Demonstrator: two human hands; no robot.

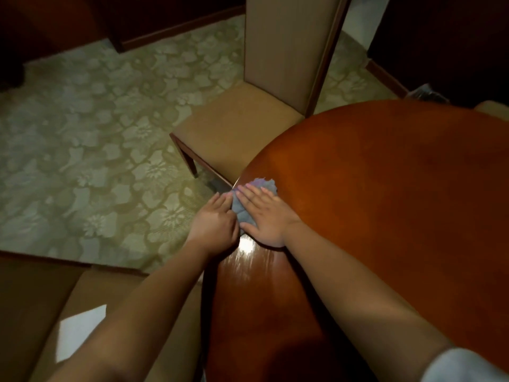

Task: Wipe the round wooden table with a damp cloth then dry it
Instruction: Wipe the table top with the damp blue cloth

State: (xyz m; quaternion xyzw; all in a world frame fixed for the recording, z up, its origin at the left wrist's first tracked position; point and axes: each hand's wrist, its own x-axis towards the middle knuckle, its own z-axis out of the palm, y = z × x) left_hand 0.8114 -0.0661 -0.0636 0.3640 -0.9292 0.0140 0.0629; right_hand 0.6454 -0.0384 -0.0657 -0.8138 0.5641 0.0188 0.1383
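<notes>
The round wooden table (385,194) fills the right half of the view, glossy reddish brown with a bright glare spot near its left edge. A small grey-blue cloth (242,209) lies at that left rim. My right hand (264,213) rests flat on the cloth, fingers spread and pointing up-left. My left hand (214,219) sits at the table's edge beside it, fingers together and touching the cloth's left side. Most of the cloth is hidden under my hands.
A tan upholstered chair (242,125) with a tall back stands just beyond the table's left edge. Another tan seat (35,312) with a white paper (80,332) on it is at the lower left. Patterned green carpet (82,147) covers the floor.
</notes>
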